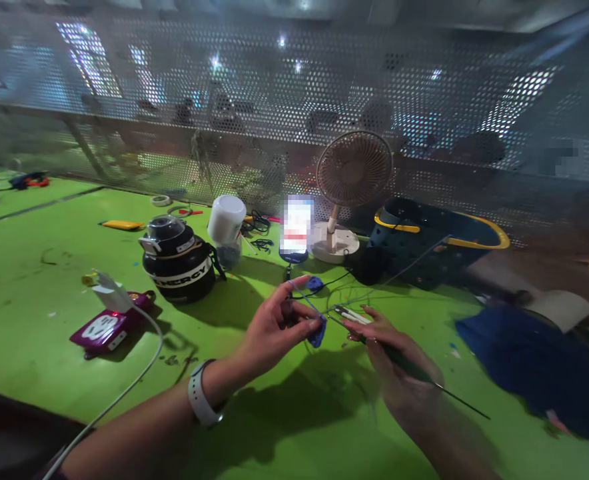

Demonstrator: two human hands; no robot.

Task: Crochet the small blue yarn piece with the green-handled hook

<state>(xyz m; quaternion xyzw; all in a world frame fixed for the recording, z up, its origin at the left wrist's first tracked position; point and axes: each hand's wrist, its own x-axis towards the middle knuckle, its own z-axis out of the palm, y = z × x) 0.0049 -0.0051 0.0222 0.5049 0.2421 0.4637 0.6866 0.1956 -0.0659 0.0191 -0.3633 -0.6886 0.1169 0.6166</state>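
Note:
My left hand (279, 317), a pale watch strap on its wrist, pinches a small blue crochet piece (317, 333) between thumb and fingers. Blue yarn (302, 293) runs over the raised index finger. Facing it, my right hand (394, 353) grips a crochet hook (462, 401), whose thin dark shaft sticks out behind the hand. The hook's front end is close to the crochet piece; whether it is inside a loop I cannot tell. A white, dark-tipped tool (352, 315) also lies along the right fingers. Just beyond the hands rests another small blue crochet piece (314, 284).
Behind the hands stand a lit phone (297, 227), a fan (353, 170) and a dark basket (424, 257) with yarn leading from it. To the left are a black bottle (179, 267), a white container (227, 220) and a purple power strip (107, 330). Dark blue cloth (534, 360) lies right.

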